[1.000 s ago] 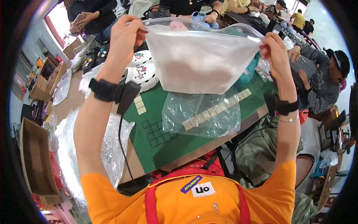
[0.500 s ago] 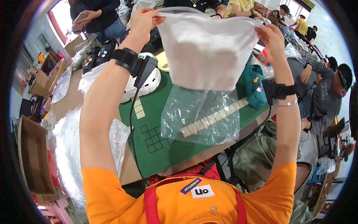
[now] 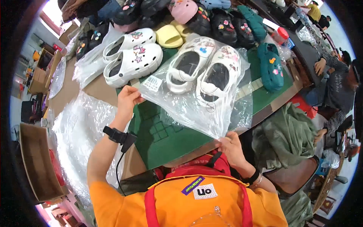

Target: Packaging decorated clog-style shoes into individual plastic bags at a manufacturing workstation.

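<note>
While the left hand (image 3: 130,97) and right hand (image 3: 230,147) pinch its near corners, the translucent plastic bag (image 3: 181,109) of white clogs (image 3: 227,59), toward the surface's (image 3: 179,148) near edge, looks light, limp and slippery, best gripped there.

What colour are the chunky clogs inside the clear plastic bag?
White clogs with dark insides, best seen in the head view.

They wear an orange shirt (image 3: 172,202), red straps (image 3: 151,208) and black wristbands (image 3: 114,134).
</note>
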The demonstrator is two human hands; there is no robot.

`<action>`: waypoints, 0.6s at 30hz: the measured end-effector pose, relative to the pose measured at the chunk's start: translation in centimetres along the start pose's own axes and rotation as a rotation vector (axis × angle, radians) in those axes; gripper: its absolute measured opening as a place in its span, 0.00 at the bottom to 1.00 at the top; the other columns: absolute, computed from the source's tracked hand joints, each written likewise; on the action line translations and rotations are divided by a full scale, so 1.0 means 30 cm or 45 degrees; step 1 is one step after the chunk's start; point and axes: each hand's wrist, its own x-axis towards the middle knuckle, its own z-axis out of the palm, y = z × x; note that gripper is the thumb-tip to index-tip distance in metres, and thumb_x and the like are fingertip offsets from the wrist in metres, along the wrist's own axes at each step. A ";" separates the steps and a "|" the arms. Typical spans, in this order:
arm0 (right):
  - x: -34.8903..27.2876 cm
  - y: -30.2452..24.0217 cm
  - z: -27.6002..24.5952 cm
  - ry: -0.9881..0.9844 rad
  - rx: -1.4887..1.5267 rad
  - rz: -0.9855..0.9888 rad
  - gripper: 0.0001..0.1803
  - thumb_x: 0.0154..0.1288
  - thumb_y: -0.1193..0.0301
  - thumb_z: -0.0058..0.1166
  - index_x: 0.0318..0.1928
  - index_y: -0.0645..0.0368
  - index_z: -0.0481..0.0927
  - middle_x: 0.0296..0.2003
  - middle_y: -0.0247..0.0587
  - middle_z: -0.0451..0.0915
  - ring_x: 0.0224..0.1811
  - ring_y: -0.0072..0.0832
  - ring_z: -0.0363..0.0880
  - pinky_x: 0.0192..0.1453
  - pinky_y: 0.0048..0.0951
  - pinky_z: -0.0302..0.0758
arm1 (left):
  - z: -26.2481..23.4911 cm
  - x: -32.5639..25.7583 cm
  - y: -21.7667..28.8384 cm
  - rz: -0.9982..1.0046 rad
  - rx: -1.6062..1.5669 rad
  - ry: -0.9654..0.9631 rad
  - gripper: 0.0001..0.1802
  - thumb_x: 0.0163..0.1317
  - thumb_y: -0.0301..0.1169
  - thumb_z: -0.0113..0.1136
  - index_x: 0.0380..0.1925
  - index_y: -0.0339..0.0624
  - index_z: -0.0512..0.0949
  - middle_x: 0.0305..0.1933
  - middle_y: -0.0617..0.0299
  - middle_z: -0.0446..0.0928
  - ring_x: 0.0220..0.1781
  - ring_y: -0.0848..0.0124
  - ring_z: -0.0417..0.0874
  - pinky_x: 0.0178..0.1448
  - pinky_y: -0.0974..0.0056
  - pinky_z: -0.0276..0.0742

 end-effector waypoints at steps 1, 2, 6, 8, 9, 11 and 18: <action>-0.001 -0.004 0.005 0.001 0.000 0.026 0.16 0.63 0.74 0.46 0.49 0.57 0.58 0.36 0.42 0.76 0.32 0.24 0.75 0.35 0.21 0.70 | -0.014 -0.013 -0.018 -0.022 0.005 0.013 0.04 0.56 0.22 0.50 0.33 0.38 0.69 0.34 0.59 0.73 0.33 0.71 0.76 0.37 0.67 0.75; 0.005 -0.025 0.012 -0.024 -0.034 0.123 0.15 0.63 0.74 0.46 0.49 0.58 0.61 0.37 0.40 0.76 0.33 0.23 0.74 0.34 0.21 0.70 | -0.026 -0.029 -0.032 -0.056 0.016 0.044 0.04 0.57 0.23 0.49 0.34 0.39 0.69 0.34 0.59 0.73 0.33 0.71 0.76 0.37 0.67 0.75; 0.043 -0.047 -0.001 -0.141 -0.170 0.262 0.09 0.63 0.70 0.49 0.42 0.58 0.72 0.36 0.34 0.77 0.32 0.18 0.73 0.32 0.18 0.69 | 0.031 -0.112 -0.009 -0.176 -0.072 0.152 0.08 0.59 0.29 0.47 0.38 0.42 0.69 0.35 0.61 0.73 0.33 0.71 0.75 0.36 0.68 0.70; 0.040 -0.076 0.026 -0.092 -0.267 0.255 0.07 0.62 0.70 0.49 0.39 0.59 0.74 0.31 0.32 0.77 0.28 0.16 0.72 0.29 0.15 0.67 | 0.080 -0.174 -0.026 -0.257 -0.151 0.093 0.10 0.59 0.32 0.49 0.39 0.40 0.69 0.34 0.60 0.74 0.30 0.69 0.74 0.32 0.67 0.69; 0.048 -0.074 0.016 -0.093 -0.268 0.268 0.07 0.62 0.70 0.49 0.39 0.59 0.74 0.31 0.32 0.77 0.28 0.16 0.72 0.29 0.15 0.67 | 0.112 -0.221 -0.038 -0.288 -0.088 -0.142 0.11 0.59 0.32 0.50 0.40 0.39 0.69 0.31 0.59 0.74 0.28 0.70 0.74 0.31 0.67 0.70; 0.053 -0.068 -0.018 -0.147 -0.335 0.152 0.05 0.62 0.71 0.49 0.35 0.59 0.75 0.25 0.31 0.75 0.25 0.15 0.69 0.28 0.15 0.65 | 0.220 -0.311 -0.019 -0.551 0.071 -0.482 0.09 0.58 0.29 0.52 0.37 0.37 0.72 0.30 0.60 0.75 0.28 0.73 0.76 0.32 0.70 0.73; 0.014 -0.082 0.039 -0.101 -0.236 0.035 0.09 0.60 0.76 0.48 0.41 0.59 0.68 0.24 0.32 0.73 0.22 0.14 0.66 0.25 0.15 0.63 | 0.458 -0.436 -0.027 1.517 1.281 -0.547 0.12 0.45 0.30 0.60 0.33 0.44 0.75 0.35 0.64 0.72 0.42 0.66 0.73 0.47 0.59 0.64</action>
